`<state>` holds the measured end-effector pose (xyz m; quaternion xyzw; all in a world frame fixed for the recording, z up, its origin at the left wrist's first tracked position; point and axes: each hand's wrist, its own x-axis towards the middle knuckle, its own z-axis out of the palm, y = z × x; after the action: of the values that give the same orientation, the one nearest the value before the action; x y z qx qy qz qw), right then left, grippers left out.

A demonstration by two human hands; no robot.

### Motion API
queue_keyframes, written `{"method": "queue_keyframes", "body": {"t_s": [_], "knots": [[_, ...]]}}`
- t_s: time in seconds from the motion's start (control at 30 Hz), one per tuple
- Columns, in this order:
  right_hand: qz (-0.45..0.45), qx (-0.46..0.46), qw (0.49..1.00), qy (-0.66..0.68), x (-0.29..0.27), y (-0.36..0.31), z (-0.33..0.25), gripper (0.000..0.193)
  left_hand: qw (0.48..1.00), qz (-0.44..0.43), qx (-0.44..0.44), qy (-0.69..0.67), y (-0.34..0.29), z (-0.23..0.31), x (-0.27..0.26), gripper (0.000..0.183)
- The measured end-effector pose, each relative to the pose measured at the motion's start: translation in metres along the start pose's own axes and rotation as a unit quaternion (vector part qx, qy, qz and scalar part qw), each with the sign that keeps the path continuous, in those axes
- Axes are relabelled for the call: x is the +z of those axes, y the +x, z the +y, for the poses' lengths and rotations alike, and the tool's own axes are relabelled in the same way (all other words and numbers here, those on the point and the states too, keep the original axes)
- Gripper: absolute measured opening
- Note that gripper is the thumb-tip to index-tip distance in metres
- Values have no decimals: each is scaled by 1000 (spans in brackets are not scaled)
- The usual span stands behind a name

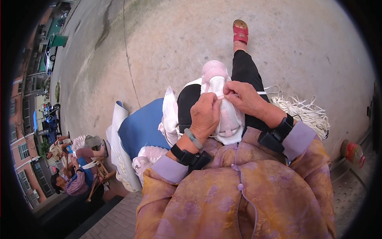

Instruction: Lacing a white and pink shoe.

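Observation:
A pale pink and white mesh shoe upper [230, 115] lies across my lap, its rounded pink end [215, 68] pointing away from me. My left hand [205, 113] is closed in a pinch at the upper's middle, by the white tongue area [217, 82]. Close against it, my right hand [244, 97] pinches at the same spot from the other side. Whatever sits between the fingertips is too small and covered to make out. To the right of my leg lies a loose heap of white shoelaces [300, 113].
More pink and white uppers [148, 157] are piled at my left, beside a blue sheet [145, 123]. A plastic bottle with a red label [352, 152] lies at the right. Other people [75, 175] sit working at the far left. My outstretched foot wears a red sandal [240, 34].

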<state>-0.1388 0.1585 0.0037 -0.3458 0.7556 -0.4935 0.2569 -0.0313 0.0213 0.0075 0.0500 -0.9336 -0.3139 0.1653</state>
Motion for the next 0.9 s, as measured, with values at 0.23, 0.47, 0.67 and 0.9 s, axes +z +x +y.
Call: {"method": "queue_keyframes", "body": {"t_s": [0.23, 0.47, 0.67, 0.9], "knots": [[19, 62, 996, 62, 5, 1, 9, 12, 988, 14, -122, -92, -3, 5, -2, 20], [20, 72, 997, 21, 8, 7, 8, 13, 980, -5, -168, -102, -7, -2, -3, 22], [3, 73, 996, -55, 12, 11, 9, 11, 966, -26, -207, -153, -5, -3, -2, 20], [16, 79, 997, 13, 19, 7, 18, 11, 998, -8, -37, -42, -5, -8, 2, 15]]}}
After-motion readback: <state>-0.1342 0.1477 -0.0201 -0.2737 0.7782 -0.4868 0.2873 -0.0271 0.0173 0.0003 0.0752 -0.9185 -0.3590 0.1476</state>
